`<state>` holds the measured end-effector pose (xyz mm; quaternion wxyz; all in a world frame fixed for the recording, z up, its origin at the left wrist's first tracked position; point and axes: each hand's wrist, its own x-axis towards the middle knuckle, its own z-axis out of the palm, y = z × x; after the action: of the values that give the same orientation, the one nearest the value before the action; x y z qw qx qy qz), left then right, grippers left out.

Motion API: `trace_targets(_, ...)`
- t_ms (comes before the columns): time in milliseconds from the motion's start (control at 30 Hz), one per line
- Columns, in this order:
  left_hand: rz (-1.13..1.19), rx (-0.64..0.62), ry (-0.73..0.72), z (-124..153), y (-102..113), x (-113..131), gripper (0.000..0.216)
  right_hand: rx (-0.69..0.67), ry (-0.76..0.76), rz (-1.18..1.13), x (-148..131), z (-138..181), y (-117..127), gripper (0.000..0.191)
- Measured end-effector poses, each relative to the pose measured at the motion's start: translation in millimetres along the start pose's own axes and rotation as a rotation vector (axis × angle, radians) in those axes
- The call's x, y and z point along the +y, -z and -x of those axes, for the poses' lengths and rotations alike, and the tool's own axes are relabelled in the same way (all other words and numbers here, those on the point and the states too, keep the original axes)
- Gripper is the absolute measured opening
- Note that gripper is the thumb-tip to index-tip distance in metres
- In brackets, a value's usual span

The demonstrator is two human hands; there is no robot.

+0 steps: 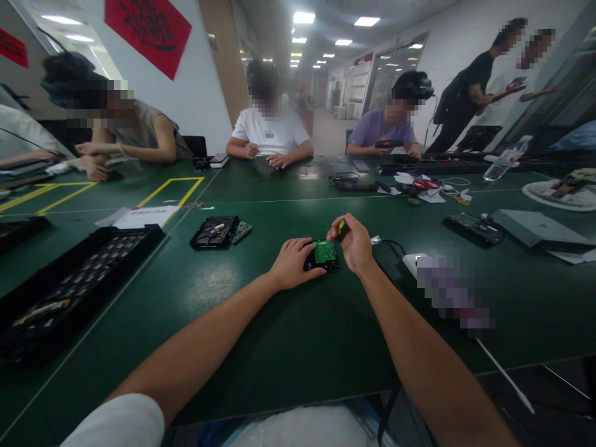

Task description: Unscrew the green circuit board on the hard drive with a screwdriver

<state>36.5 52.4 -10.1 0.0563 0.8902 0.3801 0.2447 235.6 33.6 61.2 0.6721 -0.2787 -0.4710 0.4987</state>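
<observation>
A small black hard drive with a green circuit board (323, 254) facing up lies on the green table (288, 335) in front of me. My left hand (292, 263) rests on its left side, fingers curled over the edge and holding it down. My right hand (354, 243) is closed around a yellow-and-black screwdriver (342, 227), whose tip points down at the board's upper right corner.
Another black drive with a loose green board (218, 231) lies to the left. A long black tray (69, 279) sits at far left, a white sheet (139, 217) behind it. More drives and a grey box (535, 228) lie right. Several people sit or stand around the table.
</observation>
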Motion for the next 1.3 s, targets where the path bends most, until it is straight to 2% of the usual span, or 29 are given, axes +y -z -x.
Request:
trace_targets(367, 0.003, 0.008, -0.002, 0.2, -1.0, -0.6, 0.081, 0.051, 0.030, 0.041, 3.1, -1.4, 2.9, 0.037)
trace_targets(567, -0.005, 0.010, -0.008, 0.3, -1.2, -1.2, 0.082, 0.032, 0.032, 0.034, 0.2, -0.6, 0.2, 0.036)
trace_targets(767, 0.003, 0.005, -0.005, -0.1, 0.2, -0.9, 0.082, 0.056, 0.010, 0.010, -0.5, -2.5, 0.9, 0.052)
trace_targets(1000, 0.004, 0.013, -0.011, 0.1, -0.5, -0.5, 0.081, 0.066, 0.044, 0.013, 1.4, -1.4, 0.9, 0.035)
trace_targets(1300, -0.016, 0.007, -0.008, 0.5, 0.1, 0.4, 0.082, 0.033, 0.047, 0.013, -2.4, -1.1, 1.1, 0.036)
